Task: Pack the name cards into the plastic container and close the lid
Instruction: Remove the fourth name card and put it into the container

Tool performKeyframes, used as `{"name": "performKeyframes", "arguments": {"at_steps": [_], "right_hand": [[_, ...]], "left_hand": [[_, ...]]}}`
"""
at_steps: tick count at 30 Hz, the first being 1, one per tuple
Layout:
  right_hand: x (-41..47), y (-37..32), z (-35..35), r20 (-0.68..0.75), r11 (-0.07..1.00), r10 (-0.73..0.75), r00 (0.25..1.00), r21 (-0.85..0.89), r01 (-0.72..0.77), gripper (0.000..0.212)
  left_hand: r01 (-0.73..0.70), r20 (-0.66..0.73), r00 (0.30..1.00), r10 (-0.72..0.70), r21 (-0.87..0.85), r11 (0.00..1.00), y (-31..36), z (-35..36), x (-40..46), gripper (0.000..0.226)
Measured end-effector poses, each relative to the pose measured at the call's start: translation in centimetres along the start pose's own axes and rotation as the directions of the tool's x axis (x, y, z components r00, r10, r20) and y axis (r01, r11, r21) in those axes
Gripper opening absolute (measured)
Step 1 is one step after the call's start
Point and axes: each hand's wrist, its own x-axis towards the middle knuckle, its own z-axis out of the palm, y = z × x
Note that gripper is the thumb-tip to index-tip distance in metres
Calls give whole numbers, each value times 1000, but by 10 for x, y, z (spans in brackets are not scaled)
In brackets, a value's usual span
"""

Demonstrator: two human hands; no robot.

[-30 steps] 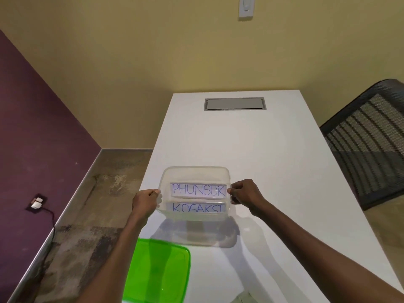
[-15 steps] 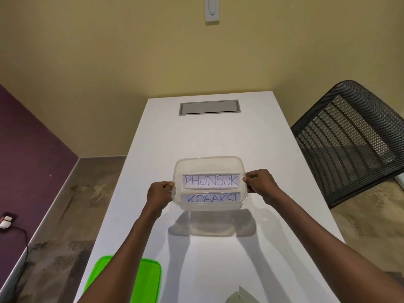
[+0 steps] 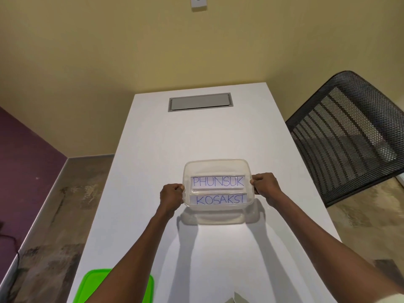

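Two hands hold a clear, rounded-rectangular plastic container (image 3: 216, 184) at the centre of the frame, tilted so its open top faces the camera. The left hand (image 3: 171, 196) grips the container's left rim with fingers curled; the right hand (image 3: 265, 186) grips the right rim the same way. Compared with a second ago, the container sits further from the table's near left edge and more toward the middle of the white table (image 3: 196, 138), seemingly raised above its own shadow. Both cards appear packed already, so closing it is likely what remains. Inside lie two white name cards with blue handwritten capitals: the upper name card (image 3: 218, 181) reads "PHUNSUK", the lower name card (image 3: 219, 200) reads "KOSAKST" or similar, its last letter unclear. The bright green plastic lid (image 3: 96, 285) lies flat at the lower left of the frame, well apart from the container. A black mesh chair (image 3: 349, 132) stands at right.
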Motion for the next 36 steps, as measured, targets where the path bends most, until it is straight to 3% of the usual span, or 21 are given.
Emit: {"name": "performKeyframes", "arguments": {"at_steps": [25, 36], "right_hand": [[33, 24, 14, 3, 987, -4, 1000, -160, 4, 12], [32, 22, 10, 12, 978, 3, 1000, -211, 0, 23]], "left_hand": [[17, 5, 1000, -18, 145, 989, -28, 23, 38, 18], [5, 40, 999, -8, 92, 996, -17, 16, 25, 28]]}}
